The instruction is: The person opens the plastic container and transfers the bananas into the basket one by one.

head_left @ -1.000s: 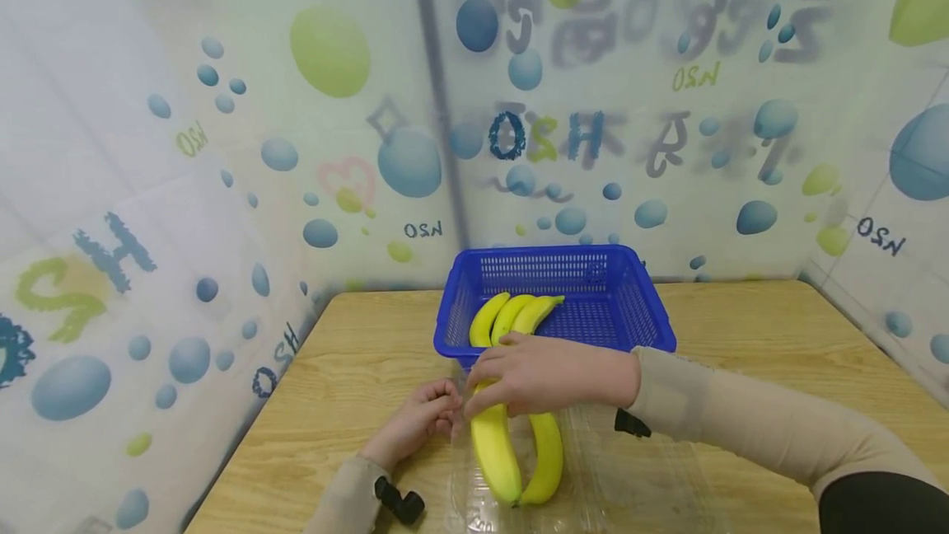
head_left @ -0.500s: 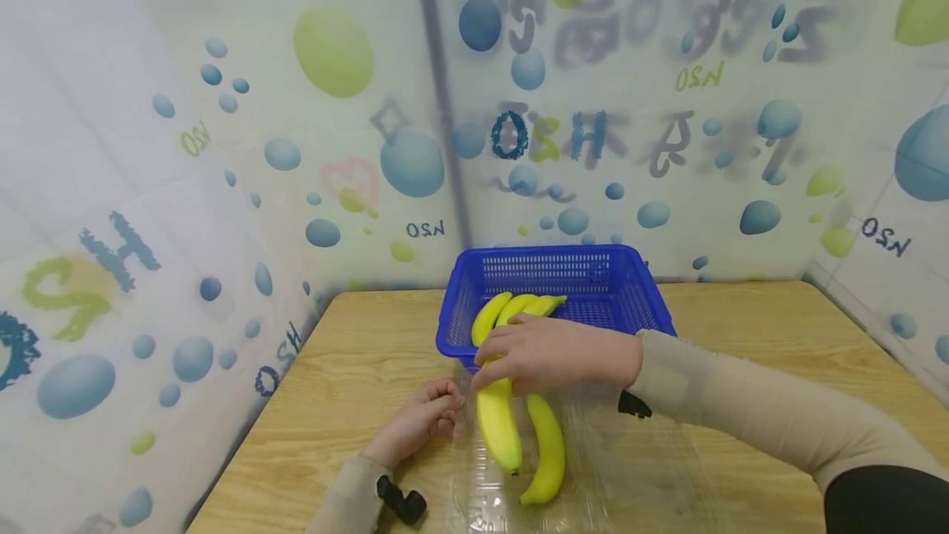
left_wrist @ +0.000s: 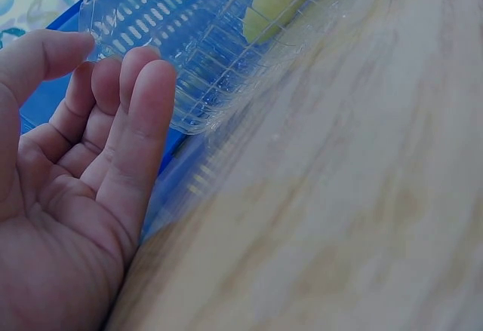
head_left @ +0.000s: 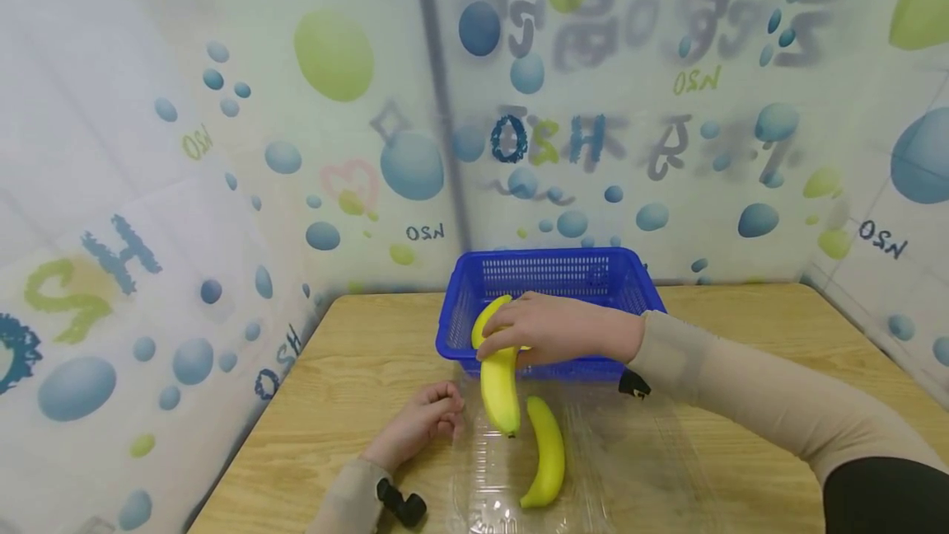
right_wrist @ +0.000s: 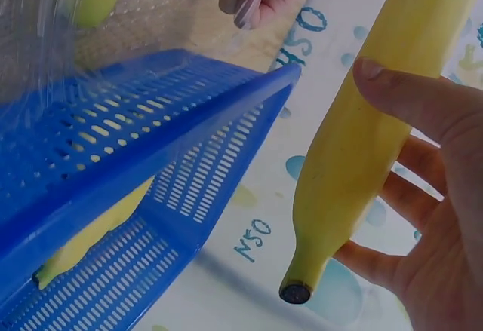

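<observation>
My right hand [head_left: 534, 326] grips a yellow banana [head_left: 500, 394] near its upper end, its lower end hanging above a clear plastic container [head_left: 489, 468]. In the right wrist view the thumb presses one side of this banana [right_wrist: 355, 150], fingers behind it. Another banana [head_left: 547, 452] lies in the container. Beside the container's left edge rests my left hand [head_left: 423, 419], its fingers loosely curled. The left wrist view shows its thumb and fingertips close to the plastic edge; whether they touch it is unclear. A blue basket [head_left: 645, 291] holds bananas [head_left: 485, 321], partly hidden by my right hand.
The basket stands at the back of the wooden table [head_left: 371, 344], directly behind the container. A patterned curtain [head_left: 356, 213] hangs behind and at both sides. A clear flap [head_left: 638, 468] of the container lies to the right.
My right hand has lifted the gripped banana up and away from the container toward the basket, leaving the other banana lying there. My left hand has stayed in place.
</observation>
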Available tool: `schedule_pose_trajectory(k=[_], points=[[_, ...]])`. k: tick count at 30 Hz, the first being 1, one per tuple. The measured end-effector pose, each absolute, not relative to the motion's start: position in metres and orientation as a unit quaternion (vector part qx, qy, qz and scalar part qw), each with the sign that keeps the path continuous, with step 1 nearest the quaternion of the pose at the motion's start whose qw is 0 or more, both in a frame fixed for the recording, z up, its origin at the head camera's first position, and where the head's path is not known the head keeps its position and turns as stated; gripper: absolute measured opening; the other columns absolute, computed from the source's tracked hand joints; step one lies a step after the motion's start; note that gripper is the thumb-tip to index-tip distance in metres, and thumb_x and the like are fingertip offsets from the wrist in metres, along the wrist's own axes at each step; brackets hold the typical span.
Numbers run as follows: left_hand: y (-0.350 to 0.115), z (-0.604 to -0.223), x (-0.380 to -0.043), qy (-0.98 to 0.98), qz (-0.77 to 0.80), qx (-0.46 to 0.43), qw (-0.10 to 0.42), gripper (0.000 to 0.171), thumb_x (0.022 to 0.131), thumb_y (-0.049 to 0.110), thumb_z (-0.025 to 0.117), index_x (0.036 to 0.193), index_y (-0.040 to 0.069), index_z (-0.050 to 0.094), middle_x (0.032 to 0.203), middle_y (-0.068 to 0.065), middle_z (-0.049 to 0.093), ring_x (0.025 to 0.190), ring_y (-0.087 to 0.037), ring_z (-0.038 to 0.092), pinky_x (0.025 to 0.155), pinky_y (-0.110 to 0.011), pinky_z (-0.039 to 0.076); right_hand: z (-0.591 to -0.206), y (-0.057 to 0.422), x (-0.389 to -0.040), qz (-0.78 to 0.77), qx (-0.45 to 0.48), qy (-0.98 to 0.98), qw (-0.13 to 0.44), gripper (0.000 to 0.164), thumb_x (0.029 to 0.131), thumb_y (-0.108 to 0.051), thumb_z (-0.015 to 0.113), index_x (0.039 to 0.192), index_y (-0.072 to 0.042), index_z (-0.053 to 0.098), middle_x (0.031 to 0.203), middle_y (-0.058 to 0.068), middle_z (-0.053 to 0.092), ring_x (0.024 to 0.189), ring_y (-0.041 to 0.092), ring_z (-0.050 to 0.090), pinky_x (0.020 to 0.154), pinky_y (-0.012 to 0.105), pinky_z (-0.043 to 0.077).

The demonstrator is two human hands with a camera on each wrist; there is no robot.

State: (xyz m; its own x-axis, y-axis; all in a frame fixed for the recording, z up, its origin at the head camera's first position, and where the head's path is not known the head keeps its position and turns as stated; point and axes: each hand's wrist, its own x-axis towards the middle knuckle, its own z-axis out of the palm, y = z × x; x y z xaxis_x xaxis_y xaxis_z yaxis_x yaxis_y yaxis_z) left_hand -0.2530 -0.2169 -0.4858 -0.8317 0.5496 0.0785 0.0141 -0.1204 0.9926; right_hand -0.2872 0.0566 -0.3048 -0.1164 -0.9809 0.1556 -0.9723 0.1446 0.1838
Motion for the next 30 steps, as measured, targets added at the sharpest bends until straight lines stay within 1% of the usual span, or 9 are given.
schedule_pose_trajectory(k=[2,4,11,16,21,27,30], points=[[-0.217,-0.486,-0.253,0.635,0.716,0.221,0.188,0.012,0.097,0.005,0.048,0.088,0.011,0.052,0.074,0.001,0.057,0.064,-0.010,0.060,0.062,-0.025,0.052,-0.303,0.058,-0.291,-0.011,0.650,-0.750,0.119,0.047,0.081,-0.020,0.079,0.125,-0.027,0.063,0.119,-0.003,0.063,0.112,0.015,0.056,0.080,0.036,0.048],[-0.216,-0.486,-0.253,0.634,0.717,0.219,0.189,0.012,0.097,0.005,0.048,0.088,0.011,0.052,0.074,0.001,0.057,0.064,-0.010,0.060,0.062,-0.025,0.052,-0.301,0.059,-0.294,-0.003,0.646,-0.755,0.117,0.046,0.081,-0.020,0.079,0.124,-0.026,0.063,0.119,-0.003,0.063,0.113,0.016,0.056,0.080,0.035,0.048],[-0.216,-0.486,-0.252,0.638,0.716,0.218,0.184,0.012,0.096,0.003,0.047,0.088,0.011,0.052,0.072,0.002,0.059,0.063,-0.010,0.060,0.061,-0.025,0.053,-0.300,0.064,-0.305,0.037,0.621,-0.779,0.080,0.045,0.081,-0.015,0.080,0.123,-0.021,0.065,0.121,0.000,0.063,0.111,0.020,0.058,0.092,0.035,0.049],[-0.216,-0.486,-0.252,0.644,0.711,0.217,0.179,0.012,0.096,0.003,0.047,0.088,0.011,0.052,0.072,0.002,0.059,0.063,-0.010,0.061,0.061,-0.026,0.053,-0.304,0.069,-0.314,0.044,0.604,-0.793,0.068,0.045,0.082,-0.013,0.078,0.123,-0.021,0.064,0.121,0.000,0.062,0.112,0.020,0.057,0.094,0.034,0.048],[-0.216,-0.485,-0.252,0.647,0.710,0.211,0.182,0.011,0.097,0.005,0.048,0.088,0.011,0.052,0.073,0.001,0.058,0.063,-0.010,0.060,0.060,-0.026,0.053,-0.309,0.075,-0.324,0.045,0.597,-0.798,0.067,0.043,0.082,-0.016,0.078,0.123,-0.021,0.065,0.119,0.000,0.063,0.111,0.020,0.057,0.095,0.035,0.047],[-0.216,-0.485,-0.252,0.645,0.712,0.211,0.182,0.011,0.097,0.005,0.048,0.089,0.012,0.052,0.072,0.001,0.058,0.063,-0.010,0.060,0.060,-0.026,0.053,-0.315,0.083,-0.335,0.047,0.592,-0.801,0.075,0.042,0.082,-0.014,0.078,0.122,-0.018,0.065,0.117,0.002,0.063,0.109,0.021,0.058,0.094,0.036,0.048],[-0.216,-0.485,-0.252,0.645,0.711,0.213,0.181,0.011,0.097,0.005,0.048,0.089,0.012,0.052,0.072,0.002,0.058,0.063,-0.010,0.060,0.060,-0.026,0.053,-0.316,0.086,-0.339,0.050,0.586,-0.806,0.070,0.042,0.083,-0.012,0.077,0.122,-0.017,0.065,0.118,0.003,0.063,0.110,0.022,0.057,0.095,0.037,0.047]])
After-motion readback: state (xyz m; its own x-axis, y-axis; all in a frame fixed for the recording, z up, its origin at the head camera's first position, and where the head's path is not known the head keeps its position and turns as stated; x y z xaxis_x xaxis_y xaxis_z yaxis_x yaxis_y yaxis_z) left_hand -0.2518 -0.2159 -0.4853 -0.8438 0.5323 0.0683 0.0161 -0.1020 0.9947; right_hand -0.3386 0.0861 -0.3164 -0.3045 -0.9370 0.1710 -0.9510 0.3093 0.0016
